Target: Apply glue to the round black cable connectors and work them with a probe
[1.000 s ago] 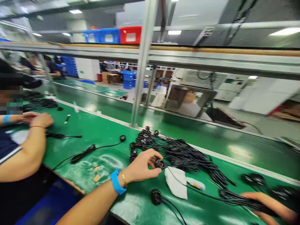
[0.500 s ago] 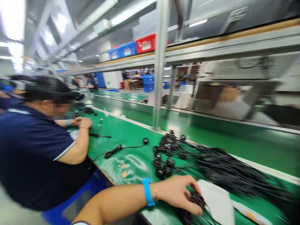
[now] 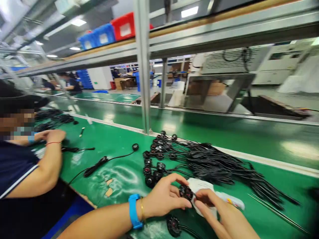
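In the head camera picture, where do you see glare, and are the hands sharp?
Head view: whitish glare marks the green bench mat beside the cables; the left hand looks fairly sharp, the right hand slightly soft; wide-angle distortion tilts the rail.

— Way forward from the left hand (image 3: 163,196)?
— Blocked by round black connectors (image 3: 151,169), then a black cable bundle (image 3: 211,166).
— Between the hands?
— One black connector (image 3: 185,192).
— Right of the right hand (image 3: 221,212)?
— Green bench mat (image 3: 269,189) out to a thin metal rod (image 3: 276,212).
— Leftward?
— A coiled black cable (image 3: 96,166), then a co-worker's forearm (image 3: 50,162).
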`<state>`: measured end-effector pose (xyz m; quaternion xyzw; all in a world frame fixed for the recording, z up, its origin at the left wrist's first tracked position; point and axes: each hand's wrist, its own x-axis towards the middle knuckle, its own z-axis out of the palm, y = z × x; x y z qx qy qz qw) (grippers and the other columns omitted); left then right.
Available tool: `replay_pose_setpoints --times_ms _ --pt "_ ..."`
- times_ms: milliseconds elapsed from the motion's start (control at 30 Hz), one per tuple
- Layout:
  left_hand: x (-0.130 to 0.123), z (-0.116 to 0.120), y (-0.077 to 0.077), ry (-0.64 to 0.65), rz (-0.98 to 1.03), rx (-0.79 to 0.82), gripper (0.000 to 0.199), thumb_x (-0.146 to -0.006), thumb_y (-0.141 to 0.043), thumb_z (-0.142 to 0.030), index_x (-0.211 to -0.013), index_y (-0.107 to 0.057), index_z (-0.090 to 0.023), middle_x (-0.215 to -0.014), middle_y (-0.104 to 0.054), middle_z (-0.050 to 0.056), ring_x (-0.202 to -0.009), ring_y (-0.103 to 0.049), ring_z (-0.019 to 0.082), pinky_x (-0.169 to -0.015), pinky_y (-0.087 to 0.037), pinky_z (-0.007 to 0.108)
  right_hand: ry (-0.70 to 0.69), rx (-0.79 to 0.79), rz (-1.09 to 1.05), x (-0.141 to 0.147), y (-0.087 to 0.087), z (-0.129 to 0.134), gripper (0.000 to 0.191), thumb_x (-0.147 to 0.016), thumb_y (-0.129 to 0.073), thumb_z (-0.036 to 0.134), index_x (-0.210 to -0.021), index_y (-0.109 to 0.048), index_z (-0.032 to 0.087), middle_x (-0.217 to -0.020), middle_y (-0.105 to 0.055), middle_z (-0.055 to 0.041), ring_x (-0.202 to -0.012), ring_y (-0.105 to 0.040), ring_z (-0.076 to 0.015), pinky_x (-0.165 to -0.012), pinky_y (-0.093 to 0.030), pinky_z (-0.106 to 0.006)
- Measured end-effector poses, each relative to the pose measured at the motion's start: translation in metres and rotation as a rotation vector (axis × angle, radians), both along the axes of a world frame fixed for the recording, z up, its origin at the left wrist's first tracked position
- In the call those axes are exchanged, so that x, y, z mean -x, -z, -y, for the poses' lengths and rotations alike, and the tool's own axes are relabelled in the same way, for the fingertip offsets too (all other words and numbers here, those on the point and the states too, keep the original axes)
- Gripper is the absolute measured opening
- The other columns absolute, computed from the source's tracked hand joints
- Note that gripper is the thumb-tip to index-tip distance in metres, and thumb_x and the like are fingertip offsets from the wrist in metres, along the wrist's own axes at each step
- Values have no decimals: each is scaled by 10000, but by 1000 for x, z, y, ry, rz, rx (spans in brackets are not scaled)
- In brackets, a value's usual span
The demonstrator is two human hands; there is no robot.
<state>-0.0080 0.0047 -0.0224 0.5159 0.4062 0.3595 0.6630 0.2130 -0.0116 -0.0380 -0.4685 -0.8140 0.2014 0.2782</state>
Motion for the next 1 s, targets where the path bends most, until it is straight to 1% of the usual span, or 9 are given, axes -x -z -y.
replay_pose_setpoints --times_ms 67,167,233,333,433,600,767,900,1000 --pt "-2 -1 -2 2 92 46 503 -660 -868 -245 -1071 -585 -175 -672 -642 -29 -621 -621 99 -608 -461 193 0 94 6 6 -7 4 200 -997 -445 428 -989 -554 260 -781 -707 -6 -665 -691 -171 -631 -537 -244" --pt "-5 0 -6 23 182 71 481 -694 -853 -222 -1080 -572 -170 -858 -704 42 -784 -672 140 -748 -506 251 54 99 9 12 -11 8 178 -1028 -381 368 -974 -509 257 -680 -661 38 -565 -649 -150 -556 -490 -224" --pt "-5 1 -9 32 232 56 419 -766 -804 -257 -1106 -575 -170 -967 -700 75 -859 -686 173 -814 -520 306 80 12 -6 13 -11 10 171 -1037 -372 346 -989 -511 259 -693 -667 46 -563 -652 -139 -540 -479 -213" --pt "-5 3 -13 27 312 49 281 -884 -682 -320 -1109 -587 -180 -1090 -664 95 -903 -700 208 -866 -522 374 144 -223 -54 12 -12 12 171 -1039 -387 323 -1047 -543 252 -802 -708 20 -615 -680 -130 -570 -494 -209" --pt "-3 3 -14 35 328 19 257 -884 -688 -318 -1088 -595 -195 -1127 -636 90 -935 -686 222 -838 -529 366 176 -419 -95 13 -17 11 158 -1033 -422 284 -1058 -569 230 -855 -717 -4 -648 -683 -116 -606 -493 -196" --pt "-2 2 -15 56 280 -21 456 -782 -801 -291 -1198 -632 -213 -1167 -599 76 -951 -621 174 -832 -500 285 160 -595 -66 16 -23 14 113 -988 -502 195 -968 -613 193 -704 -649 -1 -573 -609 -119 -604 -451 -221" --pt "-3 2 -17 60 248 -58 423 -752 -821 -278 -1143 -685 -191 -1152 -629 86 -1010 -614 208 -884 -475 305 153 -671 -10 18 -21 16 86 -941 -553 145 -950 -631 181 -664 -624 2 -524 -568 -120 -583 -421 -253" --pt "-3 3 -17 92 262 -33 454 -783 -794 -299 -1199 -664 -171 -1120 -685 113 -1103 -598 250 -1002 -432 381 102 -688 6 17 -19 14 253 -949 -548 141 -1195 -599 118 -691 -638 -7 -543 -579 -126 -580 -432 -261" --pt "-2 3 -16 80 270 -23 441 -781 -798 -272 -1189 -659 -178 -1140 -677 109 -1069 -605 222 -958 -451 344 63 -689 13 17 -17 13 256 -951 -541 125 -1201 -598 126 -672 -619 3 -542 -567 -129 -558 -422 -264"
